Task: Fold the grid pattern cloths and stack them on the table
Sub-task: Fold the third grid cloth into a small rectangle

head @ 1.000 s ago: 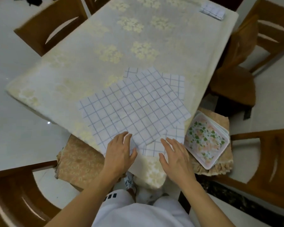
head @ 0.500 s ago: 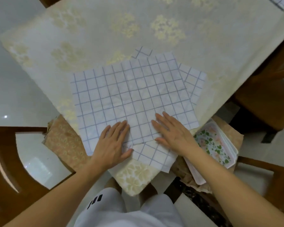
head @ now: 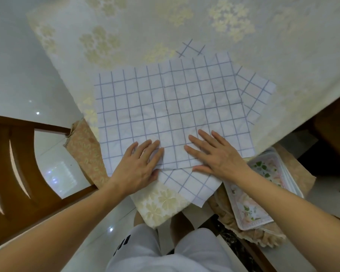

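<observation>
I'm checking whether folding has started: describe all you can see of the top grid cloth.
The top grid cloth is white with thin blue-grey lines, thin and lightly creased. It lies flat and unfolded near the table's front edge, skewed over another grid cloth. The left hand and right hand press flat on its near edge.

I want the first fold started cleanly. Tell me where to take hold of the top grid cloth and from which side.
Take the top grid cloth by its near edge, at the two near corners, coming from the person's side. It lies flat, and that edge sits just beyond the left hand and right hand, both resting flat on it. Pinch only the top layer: the lower grid cloth sticks out beneath.
</observation>
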A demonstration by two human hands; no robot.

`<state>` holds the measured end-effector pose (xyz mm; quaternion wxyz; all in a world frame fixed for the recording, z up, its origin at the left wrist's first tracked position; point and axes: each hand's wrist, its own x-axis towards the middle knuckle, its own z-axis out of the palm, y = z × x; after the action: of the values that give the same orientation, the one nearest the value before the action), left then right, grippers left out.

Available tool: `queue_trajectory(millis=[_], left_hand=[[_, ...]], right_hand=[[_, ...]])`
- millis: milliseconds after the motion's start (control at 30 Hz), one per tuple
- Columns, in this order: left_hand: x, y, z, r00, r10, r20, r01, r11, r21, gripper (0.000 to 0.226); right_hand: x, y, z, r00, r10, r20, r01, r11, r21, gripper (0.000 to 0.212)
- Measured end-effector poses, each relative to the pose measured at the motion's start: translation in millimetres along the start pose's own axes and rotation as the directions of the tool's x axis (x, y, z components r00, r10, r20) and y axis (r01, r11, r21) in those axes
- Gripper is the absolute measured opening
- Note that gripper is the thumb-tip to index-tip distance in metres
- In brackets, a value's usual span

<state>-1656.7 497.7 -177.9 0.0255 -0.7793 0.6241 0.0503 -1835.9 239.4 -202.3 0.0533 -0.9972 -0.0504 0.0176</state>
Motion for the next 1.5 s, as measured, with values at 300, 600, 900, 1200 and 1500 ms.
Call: queue_trajectory(millis=[300,600,900,1200,1500], left_hand=[[-4,-6,-6,0.998,-0.050,0.045,0.057,0.981,-0.184,0.054],[-29,-2,-7,0.992,-0.125,0.015,0.122,0.930,-0.346,0.048],[-66,-4,-10,0.970,-0.235,0.068,0.244,0.915,-0.323,0.049],[-105,22,-30,0.970,-0.233,0.063,0.239,0.890,-0.388,0.052],[-151,59,-62,0.931,-0.349,0.108,0.364,0.867,-0.339,0.062]], right_hand=[[-5,5,-2,0.996,-0.050,-0.079,0.049,0.999,-0.006,0.063],[-23,-4,-4,0.994,0.002,-0.112,0.008,0.996,0.087,0.049],[-48,-16,-11,0.984,0.148,-0.094,-0.128,0.973,0.190,0.048],[-91,-58,-35,0.961,0.265,-0.078,-0.234,0.932,0.277,0.043],[-121,-89,-65,0.963,0.264,0.048,-0.268,0.927,0.262,0.054]])
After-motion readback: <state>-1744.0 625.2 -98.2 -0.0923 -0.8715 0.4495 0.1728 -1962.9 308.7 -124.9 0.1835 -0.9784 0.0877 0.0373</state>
